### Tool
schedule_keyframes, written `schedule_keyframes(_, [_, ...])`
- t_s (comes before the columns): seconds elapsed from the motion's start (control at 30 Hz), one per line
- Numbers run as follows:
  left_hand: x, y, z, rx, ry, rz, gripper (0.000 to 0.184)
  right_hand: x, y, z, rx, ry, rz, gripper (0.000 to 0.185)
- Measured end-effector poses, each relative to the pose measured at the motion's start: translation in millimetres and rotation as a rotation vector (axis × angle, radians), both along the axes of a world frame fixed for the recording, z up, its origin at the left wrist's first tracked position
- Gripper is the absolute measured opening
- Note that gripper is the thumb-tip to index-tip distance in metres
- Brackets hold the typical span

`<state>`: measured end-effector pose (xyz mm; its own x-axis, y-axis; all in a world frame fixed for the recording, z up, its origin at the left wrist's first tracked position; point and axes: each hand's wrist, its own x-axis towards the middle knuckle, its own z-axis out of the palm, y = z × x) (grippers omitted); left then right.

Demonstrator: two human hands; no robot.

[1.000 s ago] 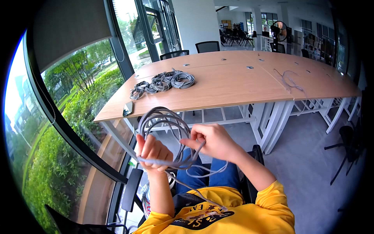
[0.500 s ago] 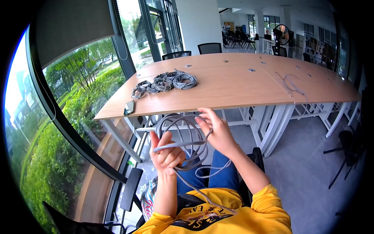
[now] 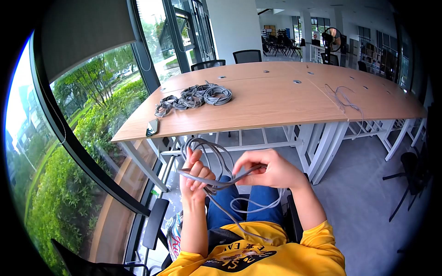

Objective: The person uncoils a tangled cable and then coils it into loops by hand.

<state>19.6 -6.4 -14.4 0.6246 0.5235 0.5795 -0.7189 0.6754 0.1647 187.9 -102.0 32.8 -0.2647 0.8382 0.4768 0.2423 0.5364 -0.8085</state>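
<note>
A loosely coiled grey cable (image 3: 216,145) hangs in front of the table's edge, above my lap. My left hand (image 3: 197,174) is closed around the left side of the coil. On the right, my right hand (image 3: 264,169) pinches the cable's strands between thumb and fingers. One length loops below the right hand over my blue trousers, and another trails down onto my yellow shirt. Several coiled grey cables (image 3: 193,97) lie in a bunch on the wooden table (image 3: 271,103).
A phone (image 3: 152,127) lies at the table's near left corner. A loose grey cable (image 3: 343,99) rests on the right of the table, one end hanging over the edge. Chair armrests flank me, and tall windows stand at left. A black chair base (image 3: 407,177) is at right.
My right hand has moved down and slightly right, from the top of the coil to its lower right side. The coil has drooped and flattened. My left hand still grips it.
</note>
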Motion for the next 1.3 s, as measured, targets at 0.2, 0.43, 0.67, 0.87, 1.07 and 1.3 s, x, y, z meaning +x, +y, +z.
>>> schedule_keyframes(0.2, [2.5,-2.5,-2.4,0.096,0.118,0.009,0.034,-5.5,0.9,7.0,0.296,0.005,-0.017,0.011])
schedule_keyframes(0.43, [-7.0,1.6,3.2,-0.101,-0.054,-0.074,0.036,11.9,8.0,0.2,-0.084,-0.005,-0.143,0.028])
schedule_keyframes(0.67, [-6.1,-8.7,4.5,0.344,-0.131,-0.213,0.047,16.3,34.7,-13.3,0.025,-0.208,-0.414,0.040])
schedule_keyframes(0.87, [-18.7,-14.6,11.1,0.359,-0.319,-0.281,0.042,30.3,60.9,-46.0,0.243,-0.331,-0.525,0.045])
schedule_keyframes(1.07, [-26.9,-20.1,19.3,0.453,-0.468,-0.278,0.036,36.6,63.0,-52.8,0.029,-0.206,-0.410,0.032])
schedule_keyframes(1.3, [-7.1,-15.8,9.5,0.269,-0.207,-0.225,0.037,-30.3,7.4,-20.5,-0.080,0.371,-0.038,0.041])
